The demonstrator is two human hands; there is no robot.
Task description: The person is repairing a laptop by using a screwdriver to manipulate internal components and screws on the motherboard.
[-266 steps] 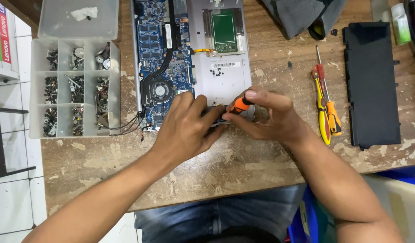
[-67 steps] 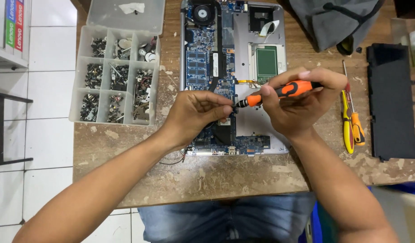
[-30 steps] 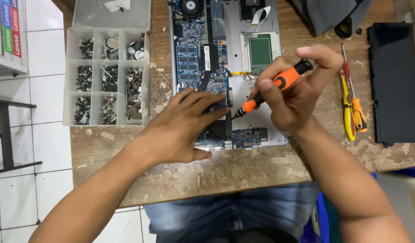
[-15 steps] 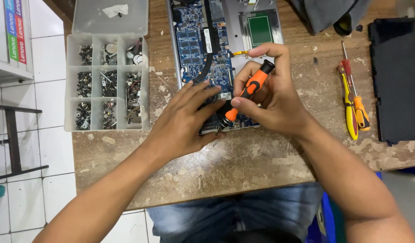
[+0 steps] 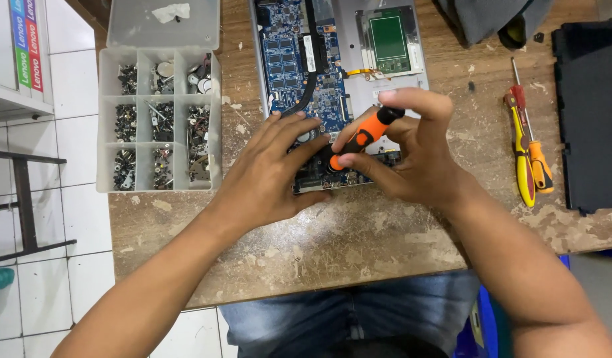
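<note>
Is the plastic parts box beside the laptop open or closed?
Open. The parts box has its clear lid folded back, and its screw-filled compartments are uncovered.

A worn wooden tabletop [image 5: 359, 245] with flaking patches is seen above a white tiled floor [image 5: 47, 219]. A dark metal frame [image 5: 24, 205] is set at left, under even light.

The right hand [image 5: 415, 156] grips an orange-and-black screwdriver [image 5: 363, 137], tip down on the opened laptop [image 5: 319, 79]. The left hand [image 5: 272, 174] lies flat on the laptop's near edge, touching it. Left of the laptop sits a clear parts organizer [image 5: 158, 122]; right of it, two more screwdrivers [image 5: 528, 156] lie on the worn tabletop [image 5: 359, 245].
</note>
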